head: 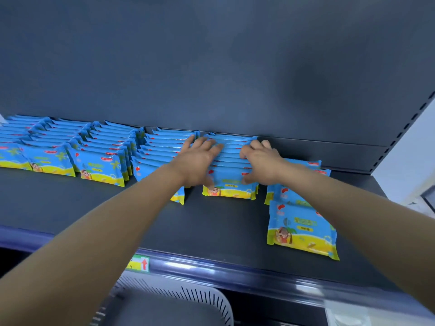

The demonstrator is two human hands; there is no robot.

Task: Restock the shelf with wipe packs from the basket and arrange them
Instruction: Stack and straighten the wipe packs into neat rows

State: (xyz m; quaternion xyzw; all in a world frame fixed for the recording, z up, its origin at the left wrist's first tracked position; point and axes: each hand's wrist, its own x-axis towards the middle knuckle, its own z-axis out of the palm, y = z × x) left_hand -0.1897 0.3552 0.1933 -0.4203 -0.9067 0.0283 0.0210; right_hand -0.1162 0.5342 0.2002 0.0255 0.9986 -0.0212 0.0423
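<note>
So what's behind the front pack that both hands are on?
More wipe packs stand in a row behind the front pack, reaching toward the back panel. The left hand and right hand cover the row's sides, so their count is hidden.

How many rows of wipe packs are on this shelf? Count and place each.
6. From the left: row one, row two, row three, row four, row five between the left hand and right hand, a looser row six at far right. More may lie beyond the left edge.
</note>
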